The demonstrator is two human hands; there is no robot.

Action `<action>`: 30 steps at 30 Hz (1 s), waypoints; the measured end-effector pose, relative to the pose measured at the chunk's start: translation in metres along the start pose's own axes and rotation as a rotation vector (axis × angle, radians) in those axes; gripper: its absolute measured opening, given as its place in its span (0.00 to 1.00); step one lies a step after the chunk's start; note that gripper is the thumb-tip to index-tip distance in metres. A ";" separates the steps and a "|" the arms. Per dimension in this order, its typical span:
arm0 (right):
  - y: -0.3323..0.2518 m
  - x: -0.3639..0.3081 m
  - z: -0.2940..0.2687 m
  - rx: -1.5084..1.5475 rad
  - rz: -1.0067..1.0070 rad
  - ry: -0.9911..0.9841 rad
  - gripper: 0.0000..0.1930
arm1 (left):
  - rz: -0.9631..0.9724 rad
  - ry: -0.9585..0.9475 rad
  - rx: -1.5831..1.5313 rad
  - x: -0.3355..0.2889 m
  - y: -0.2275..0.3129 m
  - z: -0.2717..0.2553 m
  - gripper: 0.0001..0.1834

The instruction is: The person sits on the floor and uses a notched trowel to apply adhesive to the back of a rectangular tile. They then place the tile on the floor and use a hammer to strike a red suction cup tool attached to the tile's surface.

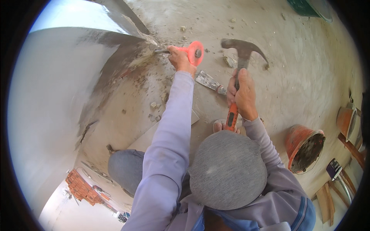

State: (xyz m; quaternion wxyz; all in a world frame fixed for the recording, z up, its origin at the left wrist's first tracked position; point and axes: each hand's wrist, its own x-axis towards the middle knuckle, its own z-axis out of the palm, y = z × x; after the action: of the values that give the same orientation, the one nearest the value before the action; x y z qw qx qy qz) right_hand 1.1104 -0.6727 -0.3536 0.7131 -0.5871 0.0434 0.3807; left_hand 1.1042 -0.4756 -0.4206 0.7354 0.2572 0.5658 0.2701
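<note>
My left hand is closed around a chisel with a round pink-orange hand guard. The chisel's tip points left at the broken, rough lower edge of the wall; whether it touches cannot be told. In my right hand is a claw hammer with a dark steel head and an orange-and-black handle. Its head is raised to the right of the chisel, apart from the guard. Between my two arms, a mortar-stained scraper lies on the floor, its handle end near my right hand.
My grey-clad knee rises in front of me. Rubble and a stone chunk lie on the concrete floor. To the right stand an orange mortar bucket, another bucket and wooden boards. Stacked bricks are at lower left.
</note>
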 end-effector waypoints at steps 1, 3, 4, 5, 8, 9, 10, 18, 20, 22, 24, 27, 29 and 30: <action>0.000 -0.001 0.002 0.074 -0.046 0.045 0.21 | 0.006 0.004 0.002 -0.001 0.001 0.000 0.24; -0.001 -0.003 0.007 0.227 -0.133 0.135 0.21 | 0.031 0.054 0.004 0.000 0.003 0.002 0.25; -0.002 -0.003 0.007 0.276 -0.194 0.187 0.21 | 0.037 0.073 0.007 0.000 0.003 0.003 0.25; -0.001 -0.003 0.011 0.330 -0.191 0.208 0.21 | 0.092 0.052 0.066 -0.001 0.003 0.001 0.25; 0.026 0.007 0.027 0.243 -0.110 0.295 0.22 | 0.170 -0.029 0.186 -0.017 0.002 0.003 0.25; 0.026 0.012 0.018 0.118 -0.032 0.137 0.22 | 0.140 -0.061 0.187 -0.024 0.004 0.007 0.24; 0.022 0.014 0.017 0.000 0.054 -0.034 0.22 | 0.103 -0.075 0.161 -0.022 0.007 0.004 0.24; -0.020 0.000 -0.007 -0.617 -0.292 -0.025 0.15 | 0.046 -0.290 0.325 -0.005 0.007 -0.056 0.22; -0.020 0.004 -0.007 -0.825 -0.404 -0.145 0.13 | -0.012 -0.337 0.404 -0.023 0.017 -0.091 0.19; -0.021 0.010 0.003 -0.991 -0.482 -0.281 0.13 | -0.177 -0.351 0.581 -0.037 0.042 -0.123 0.18; -0.015 0.018 0.020 -1.130 -0.516 -0.419 0.12 | -0.283 -0.460 1.076 -0.051 0.076 -0.146 0.18; 0.006 0.047 0.042 -1.309 -0.670 -0.660 0.10 | -0.001 -0.917 1.820 -0.077 0.130 -0.191 0.22; 0.017 0.062 0.055 -1.429 -0.656 -0.683 0.09 | -0.401 -0.870 2.083 -0.134 0.169 -0.155 0.17; 0.023 0.066 0.063 -1.486 -0.653 -0.700 0.08 | -0.391 -0.839 2.129 -0.150 0.181 -0.157 0.17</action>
State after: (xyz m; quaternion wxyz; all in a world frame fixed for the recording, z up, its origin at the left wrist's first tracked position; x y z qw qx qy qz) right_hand 1.1194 -0.5849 -0.3864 0.1927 -0.7316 -0.6060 0.2457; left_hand 0.9002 -0.4367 -0.2286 0.3062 0.7231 0.2488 -0.5670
